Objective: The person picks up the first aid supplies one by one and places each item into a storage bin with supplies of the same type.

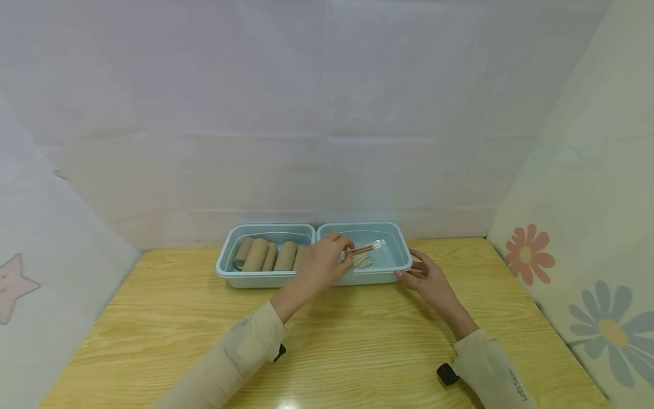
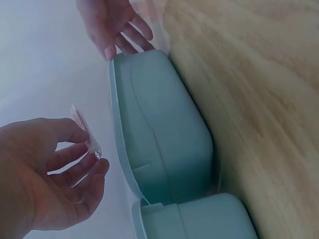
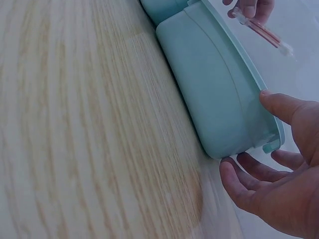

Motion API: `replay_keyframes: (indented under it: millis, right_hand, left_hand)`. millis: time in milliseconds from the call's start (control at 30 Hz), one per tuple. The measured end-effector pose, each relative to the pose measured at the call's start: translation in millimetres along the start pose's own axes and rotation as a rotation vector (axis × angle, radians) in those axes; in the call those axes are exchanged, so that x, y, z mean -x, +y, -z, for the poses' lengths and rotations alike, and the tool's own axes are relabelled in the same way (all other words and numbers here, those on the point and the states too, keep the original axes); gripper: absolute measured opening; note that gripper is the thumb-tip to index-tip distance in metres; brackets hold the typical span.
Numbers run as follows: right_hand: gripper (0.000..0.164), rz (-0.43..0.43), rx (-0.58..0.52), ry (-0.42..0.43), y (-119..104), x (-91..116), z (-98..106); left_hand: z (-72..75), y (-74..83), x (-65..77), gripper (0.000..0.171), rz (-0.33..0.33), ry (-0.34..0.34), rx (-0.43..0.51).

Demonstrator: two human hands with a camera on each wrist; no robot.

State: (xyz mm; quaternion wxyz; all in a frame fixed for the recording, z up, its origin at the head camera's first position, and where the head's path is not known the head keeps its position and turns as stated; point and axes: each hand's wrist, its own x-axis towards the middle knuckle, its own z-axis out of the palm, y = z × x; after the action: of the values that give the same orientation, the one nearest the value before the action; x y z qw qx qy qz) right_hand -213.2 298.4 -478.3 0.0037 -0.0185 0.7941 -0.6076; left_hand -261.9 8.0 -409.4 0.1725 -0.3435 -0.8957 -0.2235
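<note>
My left hand (image 1: 324,258) pinches a slim clear plastic packet of thin reddish-brown sticks (image 1: 364,249) between thumb and fingers. It holds the packet above the right light-blue plastic bin (image 1: 386,230); the left wrist view shows the packet (image 2: 85,130) above rim level. Pale, thin striped pieces (image 1: 363,261) lie inside that bin, partly behind the hand; their kind is unclear. At the bin's right end, my right hand (image 1: 431,281) grips the corner. In the right wrist view its thumb (image 3: 279,104) touches the rim while the other fingers curl against the bin's lower end.
A matching left bin (image 1: 255,279) stands against the right one, holding several brown cardboard tubes (image 1: 256,255). Both bins sit at the back of a wooden table (image 1: 327,341), close to a pale sheet wall (image 1: 327,142). Side walls carry flower and star prints.
</note>
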Motion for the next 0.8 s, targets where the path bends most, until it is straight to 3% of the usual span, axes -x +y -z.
replay_keyframes:
  millis: [467,800]
  right_hand:
    - [0.086,0.012,-0.023,-0.019,-7.7,5.1,-3.6]
    - [0.085,0.005,-0.027,-0.027,-9.2,6.0,-4.9]
  left_hand:
    - [4.9,-22.2,-24.0,0.016,0.103,-0.109,-0.021]
    - [3.2,-21.9,-24.5,0.016,0.088,-0.111,-0.018]
